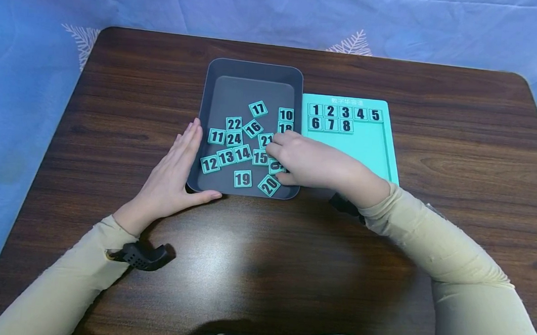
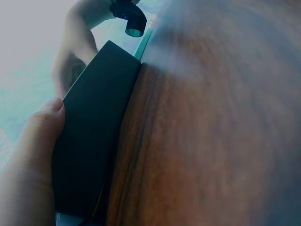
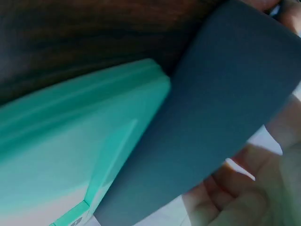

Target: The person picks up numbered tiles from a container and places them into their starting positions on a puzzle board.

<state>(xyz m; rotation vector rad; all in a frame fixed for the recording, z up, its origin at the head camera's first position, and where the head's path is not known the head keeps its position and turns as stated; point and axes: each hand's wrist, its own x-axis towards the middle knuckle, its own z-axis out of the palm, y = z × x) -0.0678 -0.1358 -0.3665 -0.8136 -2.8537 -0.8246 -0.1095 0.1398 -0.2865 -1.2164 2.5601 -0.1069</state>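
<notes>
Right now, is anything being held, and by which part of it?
Nothing clearly: the left grip rests, fingers straight, against the gray tray; whether the right grip pinches a number tile cannot be told.

Far end of tray (image 1: 250,89) free; left side blocked by left hand (image 1: 170,176); wall (image 1: 298,95) parts tiles (image 1: 242,179) from board (image 1: 365,145).
</notes>
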